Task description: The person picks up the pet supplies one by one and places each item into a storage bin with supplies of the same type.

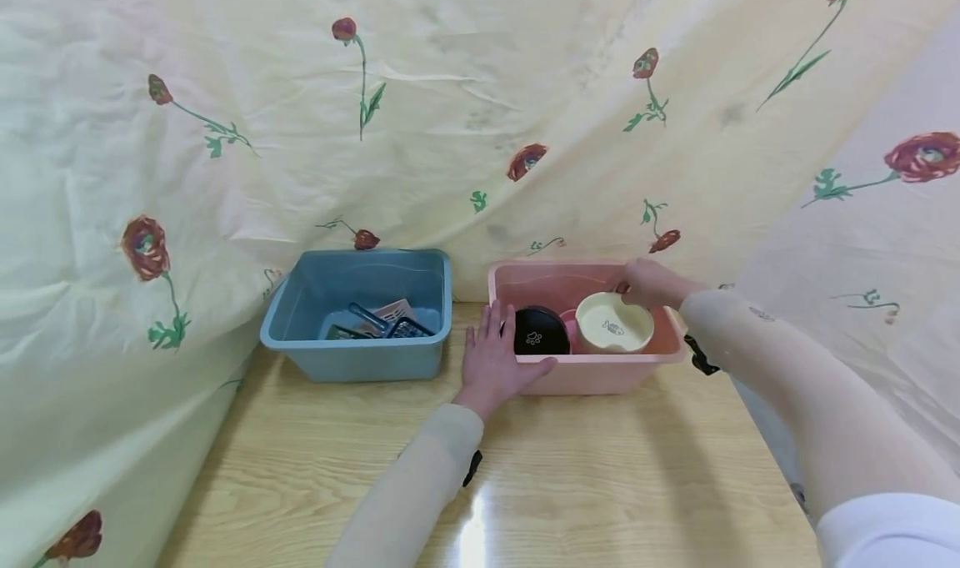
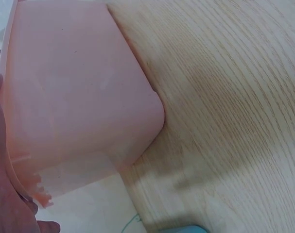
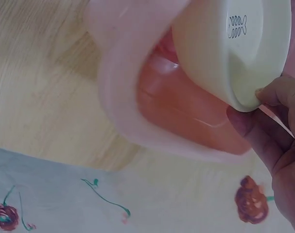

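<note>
Between thumb and fingers, my right hand (image 1: pixel 654 284) pinches the rim of a cream bowl (image 1: pixel 615 324) with a fish-bone drawing inside. The bowl (image 3: pixel 210 58) is tilted in the right part of a pink plastic bin (image 1: pixel 585 378). Left of it in the same bin is a black bowl (image 1: pixel 542 331) with a white paw print. A darker pink item (image 1: pixel 571 326) shows partly between the two bowls; its kind is hidden. My left hand (image 1: pixel 495 368) rests on the bin's front left rim, fingers extended. In the left wrist view only the hand's edge (image 2: pixel 8 194) appears, beside the bin's wall.
A blue bin (image 1: pixel 360 361) stands to the left, holding a dark-handled slotted tool (image 1: pixel 382 322) and other small items. Both bins are on a light wooden table (image 1: pixel 570 485). Behind them hangs a cream cloth (image 1: pixel 465 76) with red flowers.
</note>
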Tool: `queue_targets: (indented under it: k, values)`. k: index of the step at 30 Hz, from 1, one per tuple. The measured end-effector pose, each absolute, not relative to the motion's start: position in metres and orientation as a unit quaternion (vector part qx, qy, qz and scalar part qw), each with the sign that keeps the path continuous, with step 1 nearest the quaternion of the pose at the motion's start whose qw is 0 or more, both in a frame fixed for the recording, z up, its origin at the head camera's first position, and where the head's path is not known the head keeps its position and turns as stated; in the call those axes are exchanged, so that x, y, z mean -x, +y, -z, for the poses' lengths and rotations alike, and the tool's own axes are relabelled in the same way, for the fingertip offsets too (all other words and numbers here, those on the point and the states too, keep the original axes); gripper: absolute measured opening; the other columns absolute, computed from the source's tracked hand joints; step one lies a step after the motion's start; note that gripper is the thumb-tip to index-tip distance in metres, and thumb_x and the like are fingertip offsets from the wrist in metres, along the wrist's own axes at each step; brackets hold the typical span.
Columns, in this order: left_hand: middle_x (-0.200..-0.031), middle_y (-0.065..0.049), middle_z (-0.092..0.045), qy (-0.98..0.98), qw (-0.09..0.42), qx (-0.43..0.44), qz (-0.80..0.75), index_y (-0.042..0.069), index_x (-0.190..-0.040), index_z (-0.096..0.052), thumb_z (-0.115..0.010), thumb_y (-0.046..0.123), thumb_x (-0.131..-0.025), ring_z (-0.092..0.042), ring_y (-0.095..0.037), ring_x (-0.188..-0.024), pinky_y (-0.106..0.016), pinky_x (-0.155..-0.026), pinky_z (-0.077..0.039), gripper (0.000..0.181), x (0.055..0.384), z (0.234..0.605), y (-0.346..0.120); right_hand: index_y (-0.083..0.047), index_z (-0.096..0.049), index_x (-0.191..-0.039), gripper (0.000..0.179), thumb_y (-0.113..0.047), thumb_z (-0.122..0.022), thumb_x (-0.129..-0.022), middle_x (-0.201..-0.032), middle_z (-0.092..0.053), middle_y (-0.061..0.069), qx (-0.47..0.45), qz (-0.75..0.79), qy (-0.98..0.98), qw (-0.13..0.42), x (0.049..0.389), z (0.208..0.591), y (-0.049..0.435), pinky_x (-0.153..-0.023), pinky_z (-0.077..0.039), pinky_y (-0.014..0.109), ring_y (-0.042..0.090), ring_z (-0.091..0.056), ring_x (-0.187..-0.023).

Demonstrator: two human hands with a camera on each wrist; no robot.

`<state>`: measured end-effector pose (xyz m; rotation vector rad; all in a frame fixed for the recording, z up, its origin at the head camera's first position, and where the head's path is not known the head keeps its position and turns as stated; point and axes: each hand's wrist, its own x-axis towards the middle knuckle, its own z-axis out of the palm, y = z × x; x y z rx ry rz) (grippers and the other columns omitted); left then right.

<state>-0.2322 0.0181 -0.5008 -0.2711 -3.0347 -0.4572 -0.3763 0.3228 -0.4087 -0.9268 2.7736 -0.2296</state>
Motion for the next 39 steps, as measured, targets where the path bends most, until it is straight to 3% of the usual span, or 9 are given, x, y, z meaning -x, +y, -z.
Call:
queue_targets:
  k: [10, 15, 21, 27, 32, 34, 37, 39]
  values:
    - [-0.180, -0.008, -0.012, -0.984, 0.027, 0.087, 0.155, 0.017, -0.173, -0.014, -0.046, 0.094, -0.086, -0.007, -0.029, -0.166, -0.058, -0.131, -0.020, 0.121, 0.226, 0.501, 0.019, 0.000, -0.082, -0.112, 0.034, 0.013, -0.070, -0.083, -0.101, -0.079, 0.012, 0.309, 0.070, 0.942, 0.114, 0.373, 0.445, 0.322, -0.080, -0.061, 0.044, 0.025, -0.069, -0.088]
    - [-0.181, -0.008, -0.010, -0.984, 0.018, 0.088, 0.152, 0.016, -0.173, -0.015, -0.043, 0.095, -0.086, -0.006, -0.028, -0.166, -0.057, -0.131, -0.020, 0.120, 0.223, 0.506, 0.021, -0.002, -0.083, -0.110, 0.033, 0.013, -0.071, -0.082, -0.100, -0.080, 0.011, 0.299, 0.062, 0.944, 0.127, 0.372, 0.457, 0.321, -0.072, -0.060, 0.038, 0.023, -0.069, -0.084]
    - [-0.181, -0.008, -0.010, -0.983, 0.025, 0.088, 0.159, 0.016, -0.173, -0.017, -0.046, 0.094, -0.087, -0.006, -0.028, -0.166, -0.057, -0.131, -0.020, 0.120, 0.223, 0.507, 0.021, -0.005, -0.084, -0.108, 0.035, 0.014, -0.071, -0.081, -0.098, -0.080, 0.008, 0.322, 0.038, 0.941, 0.100, 0.378, 0.471, 0.326, -0.078, -0.060, 0.043, 0.022, -0.070, -0.085]
    - [-0.180, -0.008, -0.012, -0.984, 0.025, 0.087, 0.155, 0.016, -0.173, -0.017, -0.045, 0.094, -0.086, -0.005, -0.027, -0.167, -0.056, -0.132, -0.019, 0.120, 0.225, 0.503, 0.021, -0.001, -0.083, -0.109, 0.036, 0.015, -0.070, -0.079, -0.092, -0.077, 0.007, 0.315, 0.048, 0.942, 0.101, 0.378, 0.471, 0.326, -0.074, -0.056, 0.040, 0.021, -0.064, -0.079]
    - [-0.180, -0.009, -0.012, -0.984, 0.031, 0.088, 0.153, 0.016, -0.173, -0.016, -0.044, 0.094, -0.086, -0.006, -0.027, -0.167, -0.057, -0.132, -0.019, 0.120, 0.227, 0.502, 0.020, 0.006, -0.077, -0.117, 0.035, 0.006, -0.080, -0.082, -0.108, -0.078, 0.020, 0.307, 0.052, 0.939, 0.145, 0.372, 0.462, 0.321, -0.094, -0.058, 0.055, 0.038, -0.071, -0.101]
    - [-0.180, -0.009, -0.012, -0.984, 0.034, 0.088, 0.153, 0.016, -0.173, -0.016, -0.045, 0.094, -0.087, -0.006, -0.027, -0.166, -0.057, -0.132, -0.019, 0.120, 0.228, 0.502, 0.020, 0.006, -0.075, -0.123, 0.040, 0.000, -0.082, -0.084, -0.121, -0.076, 0.024, 0.294, 0.054, 0.941, 0.160, 0.370, 0.457, 0.318, -0.098, -0.057, 0.055, 0.038, -0.071, -0.106]
    - [-0.180, -0.009, -0.012, -0.984, 0.035, 0.088, 0.149, 0.016, -0.173, -0.017, -0.044, 0.095, -0.087, -0.007, -0.028, -0.166, -0.057, -0.131, -0.019, 0.120, 0.229, 0.502, 0.020, 0.008, -0.068, -0.134, 0.049, -0.001, -0.081, -0.088, -0.134, -0.069, 0.029, 0.260, 0.081, 0.943, 0.191, 0.367, 0.446, 0.315, -0.079, -0.061, 0.044, 0.028, -0.071, -0.084]
    - [-0.180, -0.009, -0.012, -0.985, 0.034, 0.089, 0.147, 0.016, -0.173, -0.017, -0.043, 0.095, -0.087, -0.007, -0.028, -0.166, -0.058, -0.131, -0.019, 0.120, 0.230, 0.502, 0.020, 0.007, -0.062, -0.142, 0.055, -0.003, -0.078, -0.091, -0.141, -0.064, 0.030, 0.230, 0.104, 0.943, 0.216, 0.366, 0.437, 0.315, -0.064, -0.055, 0.034, 0.018, -0.062, -0.066]
